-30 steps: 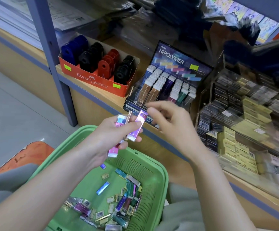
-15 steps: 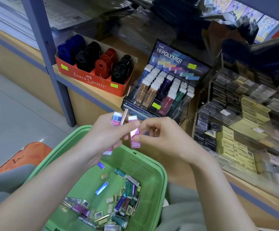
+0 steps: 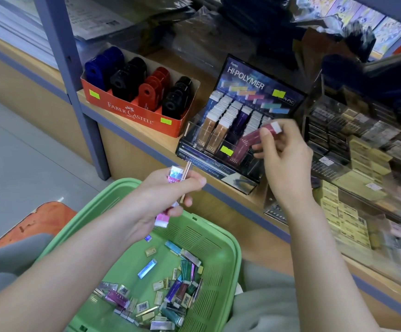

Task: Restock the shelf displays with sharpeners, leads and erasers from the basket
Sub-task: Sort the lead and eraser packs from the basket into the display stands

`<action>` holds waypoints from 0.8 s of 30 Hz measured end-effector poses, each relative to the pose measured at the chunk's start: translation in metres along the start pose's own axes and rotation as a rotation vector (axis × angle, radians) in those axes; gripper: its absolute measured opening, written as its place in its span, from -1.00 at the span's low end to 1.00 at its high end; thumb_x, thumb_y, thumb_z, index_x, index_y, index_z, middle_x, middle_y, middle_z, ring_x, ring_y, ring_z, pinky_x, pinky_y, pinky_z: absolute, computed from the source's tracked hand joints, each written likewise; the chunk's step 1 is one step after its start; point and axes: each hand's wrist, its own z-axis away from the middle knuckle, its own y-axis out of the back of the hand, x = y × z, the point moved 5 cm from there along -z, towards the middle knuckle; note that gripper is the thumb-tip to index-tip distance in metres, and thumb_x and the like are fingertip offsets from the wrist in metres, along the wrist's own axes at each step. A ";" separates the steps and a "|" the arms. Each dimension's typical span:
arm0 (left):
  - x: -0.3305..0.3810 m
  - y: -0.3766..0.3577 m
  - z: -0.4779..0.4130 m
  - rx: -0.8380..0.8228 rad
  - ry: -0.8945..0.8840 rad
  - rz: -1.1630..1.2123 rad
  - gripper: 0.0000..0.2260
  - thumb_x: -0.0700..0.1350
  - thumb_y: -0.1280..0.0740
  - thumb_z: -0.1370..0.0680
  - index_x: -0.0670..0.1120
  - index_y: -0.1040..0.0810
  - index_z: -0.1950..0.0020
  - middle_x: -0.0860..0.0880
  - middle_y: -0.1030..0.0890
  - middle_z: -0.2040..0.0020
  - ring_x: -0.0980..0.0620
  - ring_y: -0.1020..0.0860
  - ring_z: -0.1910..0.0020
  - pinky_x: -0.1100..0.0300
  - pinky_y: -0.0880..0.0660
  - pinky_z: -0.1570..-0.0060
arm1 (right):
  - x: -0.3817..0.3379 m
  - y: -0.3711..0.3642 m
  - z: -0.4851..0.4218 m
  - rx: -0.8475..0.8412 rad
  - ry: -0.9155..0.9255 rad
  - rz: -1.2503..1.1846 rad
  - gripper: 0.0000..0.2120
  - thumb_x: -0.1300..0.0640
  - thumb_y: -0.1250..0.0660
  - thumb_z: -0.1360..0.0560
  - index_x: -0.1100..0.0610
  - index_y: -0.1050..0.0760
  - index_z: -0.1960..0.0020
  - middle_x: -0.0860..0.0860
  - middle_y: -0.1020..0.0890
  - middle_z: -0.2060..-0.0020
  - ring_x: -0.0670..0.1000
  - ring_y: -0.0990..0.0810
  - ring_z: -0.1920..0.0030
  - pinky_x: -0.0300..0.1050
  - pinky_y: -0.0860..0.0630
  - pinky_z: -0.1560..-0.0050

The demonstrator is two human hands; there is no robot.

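My right hand [image 3: 281, 149] pinches a magenta slim eraser [image 3: 267, 130] by its white end, its lower end at the right-hand slots of the dark HI-POLYMER eraser display [image 3: 254, 82] on the shelf. My left hand [image 3: 163, 195] hovers over the green basket [image 3: 226, 238], shut on a small bundle of slim erasers [image 3: 174, 174], pink and metallic. Several loose erasers and small boxes [image 3: 170, 291] lie in the basket's bottom. A red Faber-Castell box [image 3: 127, 111] of blue, black and red sharpeners stands left of the display.
A blue-grey shelf upright [image 3: 75, 92] rises at the left. Clear racks with black and yellow lead boxes [image 3: 357, 164] fill the shelf at the right. An orange stool [image 3: 36, 221] sits left of the basket. Grey floor lies beyond.
My right hand took the magenta eraser from the left hand's bundle and carried it up and right to the display. The left hand stayed over the basket.
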 end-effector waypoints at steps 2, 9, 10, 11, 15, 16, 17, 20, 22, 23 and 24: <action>0.000 -0.001 0.000 0.000 0.006 -0.005 -0.93 -0.07 -0.40 -0.50 -0.05 -0.56 0.13 -0.08 -0.46 0.34 0.11 -0.24 0.56 0.35 -0.21 0.57 | 0.002 -0.003 -0.002 -0.037 0.071 0.121 -0.94 0.11 -0.23 -0.60 0.06 -0.46 -0.02 0.01 -0.58 0.12 -0.04 -0.59 0.19 -0.34 -0.48 0.14; 0.001 -0.002 0.000 -0.007 0.014 -0.007 -0.94 -0.09 -0.40 -0.50 -0.05 -0.56 0.12 -0.06 -0.46 0.35 0.13 -0.25 0.59 0.36 -0.22 0.58 | -0.001 0.004 -0.007 -0.081 0.054 0.163 -0.85 0.17 -0.32 -0.55 0.01 -0.40 -0.06 -0.11 -0.52 0.20 -0.21 -0.48 0.26 -0.45 -0.38 0.27; 0.001 -0.003 0.001 -0.005 0.015 0.001 -0.94 -0.10 -0.39 -0.50 -0.07 -0.56 0.11 -0.06 -0.47 0.35 0.14 -0.26 0.59 0.36 -0.22 0.58 | -0.002 0.004 -0.007 -0.087 0.050 0.147 -0.81 0.19 -0.32 -0.54 -0.02 -0.36 -0.05 -0.15 -0.49 0.20 -0.23 -0.47 0.25 -0.45 -0.38 0.25; 0.000 -0.003 0.000 0.003 0.021 0.015 -0.93 -0.10 -0.38 -0.51 -0.08 -0.55 0.09 -0.04 -0.49 0.35 0.15 -0.27 0.60 0.36 -0.21 0.60 | -0.003 0.003 -0.007 -0.093 0.050 0.135 -0.79 0.20 -0.33 -0.54 -0.03 -0.35 -0.04 -0.18 -0.49 0.20 -0.26 -0.47 0.24 -0.45 -0.39 0.22; -0.004 -0.003 -0.005 0.024 0.072 0.141 -0.90 -0.13 -0.29 -0.55 -0.16 -0.48 0.02 -0.01 -0.59 0.38 0.12 -0.37 0.54 0.34 -0.19 0.66 | -0.004 -0.003 -0.006 -0.101 0.109 0.196 -0.84 0.25 -0.42 -0.47 0.06 -0.50 0.03 -0.08 -0.52 0.18 -0.18 -0.48 0.22 -0.44 -0.42 0.18; -0.005 -0.002 -0.007 0.026 0.074 0.194 -0.92 -0.16 -0.26 -0.55 -0.16 -0.46 0.04 -0.02 -0.60 0.37 0.10 -0.39 0.51 0.32 -0.19 0.67 | -0.003 -0.005 -0.006 -0.094 0.128 0.211 -0.85 0.27 -0.43 -0.45 0.09 -0.55 0.02 -0.06 -0.50 0.15 -0.16 -0.47 0.22 -0.44 -0.42 0.17; -0.006 -0.001 -0.008 0.032 0.075 0.242 -0.94 -0.17 -0.24 -0.54 -0.16 -0.45 0.06 -0.04 -0.60 0.36 0.08 -0.41 0.49 0.32 -0.19 0.67 | -0.002 -0.007 -0.006 -0.091 0.131 0.216 -0.85 0.28 -0.44 -0.44 0.12 -0.59 0.02 -0.06 -0.48 0.12 -0.13 -0.47 0.21 -0.45 -0.43 0.16; -0.006 0.001 -0.008 0.038 0.081 0.279 -0.92 -0.17 -0.25 -0.55 -0.18 -0.46 0.06 -0.04 -0.60 0.38 0.04 -0.41 0.43 0.32 -0.21 0.69 | 0.001 -0.009 -0.006 -0.068 0.106 0.220 -0.82 0.28 -0.44 -0.44 0.14 -0.59 -0.03 -0.08 -0.46 0.08 -0.12 -0.48 0.20 -0.46 -0.44 0.14; -0.004 -0.001 -0.005 0.015 0.069 0.248 -0.86 -0.12 -0.27 -0.57 -0.19 -0.51 -0.02 -0.03 -0.60 0.36 0.07 -0.45 0.44 0.34 -0.21 0.68 | 0.001 -0.009 -0.004 -0.034 0.095 0.224 -0.79 0.28 -0.44 -0.44 0.13 -0.56 -0.05 -0.08 -0.43 0.06 -0.16 -0.47 0.21 -0.43 -0.46 0.14; -0.002 -0.002 -0.003 0.006 0.055 0.227 -0.83 -0.09 -0.27 -0.58 -0.17 -0.54 -0.04 -0.03 -0.58 0.33 0.09 -0.47 0.45 0.35 -0.20 0.67 | 0.000 -0.009 -0.003 -0.015 0.097 0.228 -0.79 0.27 -0.43 -0.45 0.12 -0.54 -0.06 -0.08 -0.42 0.05 -0.17 -0.46 0.21 -0.38 -0.47 0.14; -0.001 -0.003 -0.001 -0.001 0.039 0.204 -0.82 -0.06 -0.28 -0.57 -0.14 -0.58 -0.04 -0.02 -0.57 0.32 0.11 -0.48 0.44 0.35 -0.19 0.66 | -0.003 -0.010 0.000 0.004 0.105 0.232 -0.81 0.25 -0.41 -0.47 0.11 -0.52 -0.06 -0.09 -0.41 0.05 -0.17 -0.46 0.22 -0.33 -0.48 0.14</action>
